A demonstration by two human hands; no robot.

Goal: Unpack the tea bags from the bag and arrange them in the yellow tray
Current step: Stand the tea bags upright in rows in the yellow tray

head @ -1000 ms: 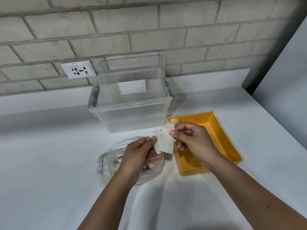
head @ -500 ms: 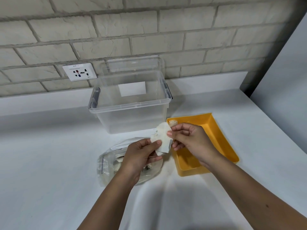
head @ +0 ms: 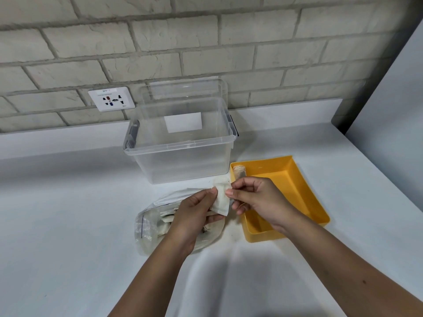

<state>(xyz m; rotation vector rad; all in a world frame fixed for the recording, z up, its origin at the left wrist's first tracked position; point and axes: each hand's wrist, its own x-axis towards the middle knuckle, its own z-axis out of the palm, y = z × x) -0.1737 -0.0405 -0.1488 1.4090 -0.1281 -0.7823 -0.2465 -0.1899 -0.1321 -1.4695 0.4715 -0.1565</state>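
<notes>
Both hands [head: 196, 213] [head: 258, 200] pinch a tea bag [head: 221, 197] beside the yellow tray [head: 306, 193]

Desk [head: 68, 225]: far edge meets the wall [head: 206, 42].
Storage box [head: 183, 161]: far centre of the desk; lid [head: 183, 88] stands behind it, against the wall.
Socket [head: 111, 98]: on the wall, left of the box.
Tray [head: 297, 179]: on the desk, right of the box and nearer.
Lone tea bag [head: 239, 171]: in the tray's far left corner.
Bag [head: 146, 227]: on the desk, near side of the box, left of the tray; tea bags [head: 167, 219] inside.
Left hand [head: 194, 213]: over the bag.
Right hand [head: 258, 200]: over the tray's left edge.
Tea bag [head: 221, 200]: pinched between both hands, above the gap between bag and tray.
</notes>
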